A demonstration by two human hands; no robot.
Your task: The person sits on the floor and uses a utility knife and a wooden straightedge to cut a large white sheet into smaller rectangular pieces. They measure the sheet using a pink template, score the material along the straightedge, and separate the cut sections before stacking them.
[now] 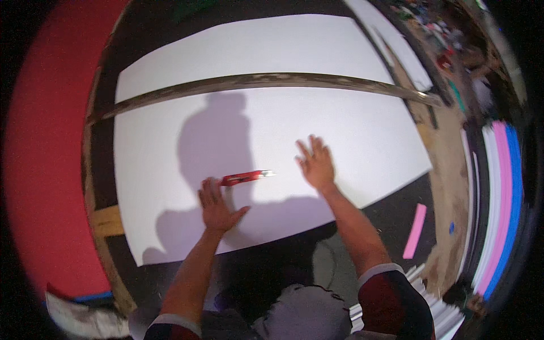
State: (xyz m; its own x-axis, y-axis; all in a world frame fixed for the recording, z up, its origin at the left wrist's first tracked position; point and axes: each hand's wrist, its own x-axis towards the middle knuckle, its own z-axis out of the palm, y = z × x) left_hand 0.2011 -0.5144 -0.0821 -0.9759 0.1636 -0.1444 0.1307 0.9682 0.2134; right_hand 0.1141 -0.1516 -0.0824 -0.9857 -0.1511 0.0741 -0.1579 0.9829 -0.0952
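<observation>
A large white sheet (272, 130) is spread before me, with my shadow falling across it. My left hand (220, 208) rests on its near part, fingers stretched and thumb spread, holding nothing. Just beyond those fingertips lies a red utility knife (243, 178), its blade end pointing right. Whether the fingertips touch its handle, I cannot tell. Further right, my right hand (316, 164) is over the sheet with fingers apart and nothing in it. A long, straight bar (255, 82) crosses the sheet beyond both hands, from left to right.
A red sheet (51, 141) stands along the left. At the right is a row of white, pink and blue sheets (501, 209) on edge. A pink strip (415, 231) lies near the table's right wooden edge (445, 226). Stacked white sheets (445, 317) sit at the lower right.
</observation>
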